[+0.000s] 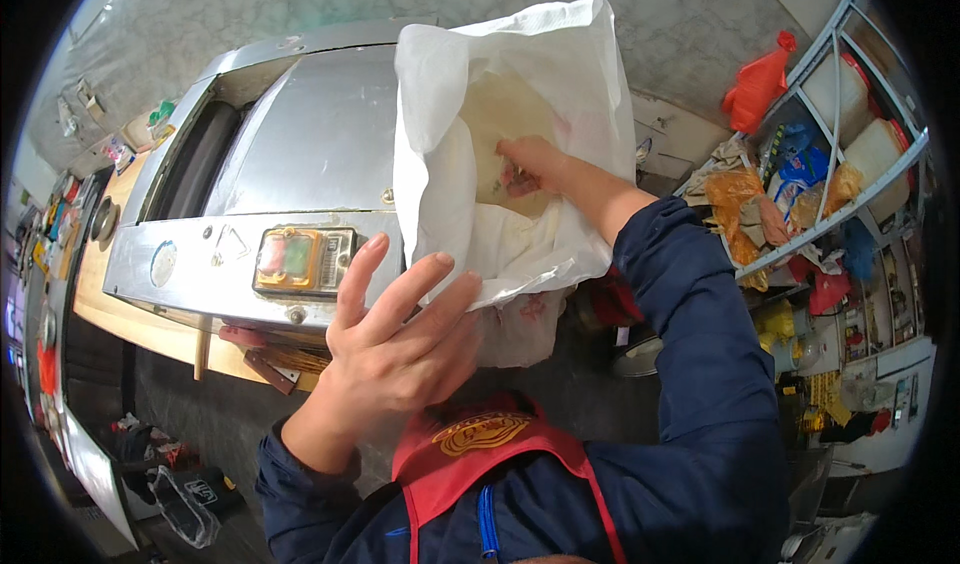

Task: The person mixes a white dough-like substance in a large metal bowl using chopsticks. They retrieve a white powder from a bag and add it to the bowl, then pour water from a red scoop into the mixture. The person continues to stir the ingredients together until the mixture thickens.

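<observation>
A white woven sack [435,98] stands wide open on the right end of a metal machine [322,128] with rollers. My right hand [529,166] reaches inside the sack, its fingers curled down over pale, yellowish contents [499,106]; whether it grips anything cannot be made out. At the sack's near left edge my left hand [409,331] is raised with its fingers spread. Its fingertips overlap the rim in the view, and I cannot tell whether they touch it. Left of this hand, on the machine's front, sits a switch box [304,260] with a red and a green button.
A wooden tabletop [120,305] runs under and left of the machine, with a metal bowl [105,219] on it. On the right stands a metal rack [832,237] holding plastic bags and containers. A red bag [757,87] hangs at its upper corner. Behind the machine is a marbled wall [337,1].
</observation>
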A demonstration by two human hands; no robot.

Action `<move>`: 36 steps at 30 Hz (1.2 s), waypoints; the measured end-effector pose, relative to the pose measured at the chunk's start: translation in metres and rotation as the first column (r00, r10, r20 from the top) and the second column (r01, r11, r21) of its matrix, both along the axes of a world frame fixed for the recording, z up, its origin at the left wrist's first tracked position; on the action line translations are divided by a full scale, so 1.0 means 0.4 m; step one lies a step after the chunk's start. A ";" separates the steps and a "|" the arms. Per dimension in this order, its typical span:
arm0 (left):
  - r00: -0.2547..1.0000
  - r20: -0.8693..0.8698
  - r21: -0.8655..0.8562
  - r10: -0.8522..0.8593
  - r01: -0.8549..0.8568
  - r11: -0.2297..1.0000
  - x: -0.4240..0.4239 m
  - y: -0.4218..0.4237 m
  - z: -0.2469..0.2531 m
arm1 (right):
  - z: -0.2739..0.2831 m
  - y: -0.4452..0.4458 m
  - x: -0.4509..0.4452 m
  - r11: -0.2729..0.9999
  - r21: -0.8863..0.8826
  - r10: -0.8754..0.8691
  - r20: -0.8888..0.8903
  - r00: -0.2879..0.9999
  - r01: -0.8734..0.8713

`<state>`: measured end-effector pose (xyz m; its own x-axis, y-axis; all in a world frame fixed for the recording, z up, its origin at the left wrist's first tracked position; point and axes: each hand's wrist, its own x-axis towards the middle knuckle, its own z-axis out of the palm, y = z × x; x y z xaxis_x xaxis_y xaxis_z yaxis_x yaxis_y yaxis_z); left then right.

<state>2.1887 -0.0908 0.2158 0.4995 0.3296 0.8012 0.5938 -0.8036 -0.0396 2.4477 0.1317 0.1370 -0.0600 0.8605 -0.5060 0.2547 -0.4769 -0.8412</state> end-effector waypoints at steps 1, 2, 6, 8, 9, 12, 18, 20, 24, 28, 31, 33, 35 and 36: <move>1.000 0.007 0.004 -0.014 0.014 1.000 -0.001 0.003 -0.001 | 0.014 -0.001 0.000 0.998 0.026 -0.056 -0.035 0.998 0.057; 0.999 0.015 0.008 -0.031 0.031 1.000 0.000 0.006 -0.002 | 0.031 -0.001 0.002 0.992 0.051 -0.112 -0.071 0.991 0.116; 0.998 0.025 0.009 -0.065 0.065 0.998 -0.008 0.006 0.001 | 0.124 -0.035 -0.012 0.944 0.183 -0.233 -0.216 0.948 0.274; 0.994 0.030 -0.001 -0.101 0.102 0.995 -0.013 0.008 -0.001 | 0.162 -0.068 -0.013 0.923 0.190 -0.275 -0.278 0.920 0.334; 0.992 0.039 0.009 -0.121 0.121 0.993 -0.013 0.010 -0.002 | 0.181 -0.088 -0.007 0.909 0.198 -0.298 -0.304 0.905 0.367; 0.981 0.068 0.038 -0.184 0.182 0.983 -0.011 0.009 -0.003 | 0.218 -0.163 0.016 0.870 0.216 -0.318 -0.442 0.839 0.444; 0.977 0.087 0.055 -0.195 0.190 0.980 -0.008 0.002 -0.010 | 0.292 -0.350 -0.007 0.832 0.222 -0.289 -0.609 0.739 0.509; 0.978 0.093 0.110 -0.187 0.176 0.978 -0.004 0.007 -0.014 | 0.336 -0.437 -0.024 0.826 0.244 -0.278 -0.609 0.743 0.509; 0.980 0.068 0.166 -0.185 0.172 0.971 -0.005 0.018 -0.016 | 0.386 -0.609 -0.011 0.842 0.288 -0.178 -0.650 0.739 0.456; 0.996 0.027 0.107 -0.088 0.084 0.991 -0.041 -0.014 -0.009 | 0.365 -0.757 0.014 0.876 0.272 -0.107 -0.696 0.710 0.399; 0.995 0.047 0.104 -0.087 0.082 0.991 -0.063 -0.116 -0.027 | 0.317 -0.872 0.047 0.907 0.263 -0.066 -0.684 0.726 0.330; 0.985 0.124 0.084 -0.121 0.111 0.990 -0.079 -0.213 -0.049 | 0.312 -0.974 0.046 0.919 0.166 -0.158 -0.676 0.720 0.357; 0.977 0.185 0.044 -0.107 0.100 0.994 -0.109 -0.307 -0.084 | 0.265 -1.052 0.064 0.909 0.137 -0.230 -0.621 0.750 0.393; 0.979 0.198 0.030 -0.050 0.045 0.999 -0.147 -0.350 -0.112 | 0.242 -1.081 0.079 0.925 0.161 -0.190 -0.585 0.788 0.343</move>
<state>2.1300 -0.2310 0.1712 0.3440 0.2882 0.8936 0.5533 -0.8311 0.0551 2.4793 -0.3007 0.2340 -0.0108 0.9736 -0.2282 -0.3924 -0.2140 -0.8946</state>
